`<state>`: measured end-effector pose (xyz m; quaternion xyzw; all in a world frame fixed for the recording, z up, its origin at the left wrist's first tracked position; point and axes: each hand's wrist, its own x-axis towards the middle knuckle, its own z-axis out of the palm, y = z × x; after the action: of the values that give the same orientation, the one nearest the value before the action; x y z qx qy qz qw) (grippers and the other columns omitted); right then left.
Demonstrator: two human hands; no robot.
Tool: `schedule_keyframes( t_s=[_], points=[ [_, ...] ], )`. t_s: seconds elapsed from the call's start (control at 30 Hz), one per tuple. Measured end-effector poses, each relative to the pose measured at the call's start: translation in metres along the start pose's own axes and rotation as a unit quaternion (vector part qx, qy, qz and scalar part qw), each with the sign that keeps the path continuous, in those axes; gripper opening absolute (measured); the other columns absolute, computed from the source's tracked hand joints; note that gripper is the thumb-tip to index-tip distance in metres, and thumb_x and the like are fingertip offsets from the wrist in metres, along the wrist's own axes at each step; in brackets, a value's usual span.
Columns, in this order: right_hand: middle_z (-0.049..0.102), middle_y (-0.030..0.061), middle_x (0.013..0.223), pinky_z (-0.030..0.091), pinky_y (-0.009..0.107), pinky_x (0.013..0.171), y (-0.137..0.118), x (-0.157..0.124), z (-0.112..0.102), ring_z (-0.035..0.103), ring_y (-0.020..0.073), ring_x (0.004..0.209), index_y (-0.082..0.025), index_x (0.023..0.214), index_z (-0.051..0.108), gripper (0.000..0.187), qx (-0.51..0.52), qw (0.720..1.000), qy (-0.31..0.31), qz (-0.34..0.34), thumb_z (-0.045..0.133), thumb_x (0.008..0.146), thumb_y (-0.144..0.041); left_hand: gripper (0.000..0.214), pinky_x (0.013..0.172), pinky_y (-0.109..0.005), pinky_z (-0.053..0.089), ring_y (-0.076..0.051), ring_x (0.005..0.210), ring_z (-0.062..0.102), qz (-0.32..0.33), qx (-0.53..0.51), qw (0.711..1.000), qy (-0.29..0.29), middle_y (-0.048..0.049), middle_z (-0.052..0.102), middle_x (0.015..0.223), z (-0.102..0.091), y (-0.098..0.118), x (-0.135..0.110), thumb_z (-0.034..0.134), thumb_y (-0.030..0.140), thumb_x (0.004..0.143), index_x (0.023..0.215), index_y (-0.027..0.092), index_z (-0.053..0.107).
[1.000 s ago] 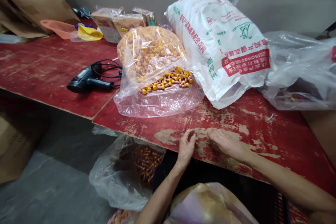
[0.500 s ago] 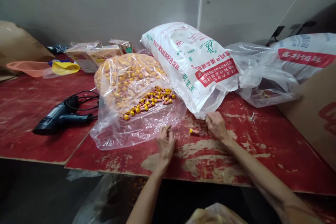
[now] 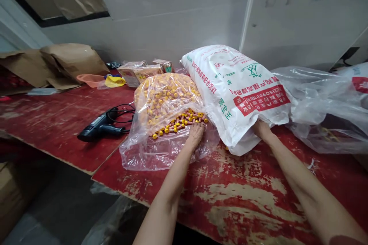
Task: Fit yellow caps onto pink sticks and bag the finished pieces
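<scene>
Red table (image 3: 244,199), clear bag (image 3: 138,157) of yellow-capped pegs (image 3: 179,122), left hand (image 3: 196,134) open, right hand (image 3: 261,129) hidden

Upside-down "ISO9001" on white sack (image 3: 238,99)

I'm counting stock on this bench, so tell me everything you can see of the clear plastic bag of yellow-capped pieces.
The clear plastic bag lies on the worn red board, its thin, crinkled film loose and flat nearest the person, bulging at the far end with a mass of small pink-red pieces with yellow caps. A looser heap of them shows near its middle. The left hand rests on the film beside that heap, and a white woven sack leans against its right side.
</scene>
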<state>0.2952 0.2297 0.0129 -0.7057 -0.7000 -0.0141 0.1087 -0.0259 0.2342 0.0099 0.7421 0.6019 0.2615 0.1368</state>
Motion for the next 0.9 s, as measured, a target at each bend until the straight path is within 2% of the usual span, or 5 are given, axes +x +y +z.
schedule_keyframes(
  t_s=[0.3, 0.5, 0.63, 0.77, 0.9],
  points=[
    [0.063, 0.0169, 0.113, 0.048, 0.031, 0.079, -0.026, -0.118, -0.011, 0.061, 0.0222, 0.093, -0.01, 0.129, 0.05, 0.045, 0.189, 0.98, 0.056, 0.031, 0.033, 0.095, -0.035, 0.012, 0.071, -0.029, 0.045, -0.019, 0.076, 0.061, -0.081, -0.16, 0.983, 0.05, -0.0069, 0.063, 0.084, -0.017, 0.017, -0.059, 0.049, 0.014, 0.079, 0.088, 0.018, 0.056],
    [0.067, 0.0087, 0.106, 0.051, 0.033, 0.08, -0.1, -0.219, -0.022, 0.063, 0.0212, 0.093, -0.019, 0.114, 0.062, 0.034, 0.39, 0.918, 0.005, -0.074, 0.047, 0.091, -0.039, 0.027, 0.054, -0.021, 0.041, -0.011, 0.057, 0.057, -0.177, -0.606, 0.775, 0.012, -0.0002, 0.062, 0.068, -0.013, 0.077, -0.161, 0.068, 0.037, 0.072, 0.081, 0.017, 0.052],
    [0.067, 0.0086, 0.101, 0.05, 0.033, 0.079, -0.122, -0.234, -0.024, 0.063, 0.0206, 0.089, -0.02, 0.11, 0.063, 0.029, 0.368, 0.925, 0.012, -0.094, 0.046, 0.091, -0.034, 0.032, 0.058, -0.02, 0.043, -0.009, 0.062, 0.057, -0.227, -0.649, 0.724, 0.057, 0.0008, 0.062, 0.069, 0.0, 0.096, -0.202, 0.076, 0.036, 0.065, 0.077, 0.016, 0.055],
    [0.066, 0.009, 0.099, 0.05, 0.032, 0.076, -0.126, -0.24, -0.02, 0.063, 0.0205, 0.087, -0.02, 0.108, 0.062, 0.028, 0.345, 0.929, -0.015, -0.135, 0.044, 0.092, -0.033, 0.03, 0.063, -0.022, 0.047, -0.01, 0.063, 0.058, -0.239, -0.662, 0.707, 0.069, 0.0002, 0.063, 0.071, 0.006, 0.094, -0.219, 0.076, 0.037, 0.065, 0.075, 0.016, 0.057],
    [0.066, 0.0103, 0.101, 0.049, 0.033, 0.077, -0.134, -0.247, -0.017, 0.063, 0.0205, 0.087, -0.017, 0.11, 0.061, 0.03, 0.372, 0.921, -0.002, -0.117, 0.044, 0.093, -0.035, 0.025, 0.073, -0.025, 0.049, -0.013, 0.074, 0.061, -0.201, -0.624, 0.754, 0.03, -0.004, 0.067, 0.081, 0.006, 0.089, -0.232, 0.065, 0.04, 0.078, 0.081, 0.015, 0.065]
  ],
)
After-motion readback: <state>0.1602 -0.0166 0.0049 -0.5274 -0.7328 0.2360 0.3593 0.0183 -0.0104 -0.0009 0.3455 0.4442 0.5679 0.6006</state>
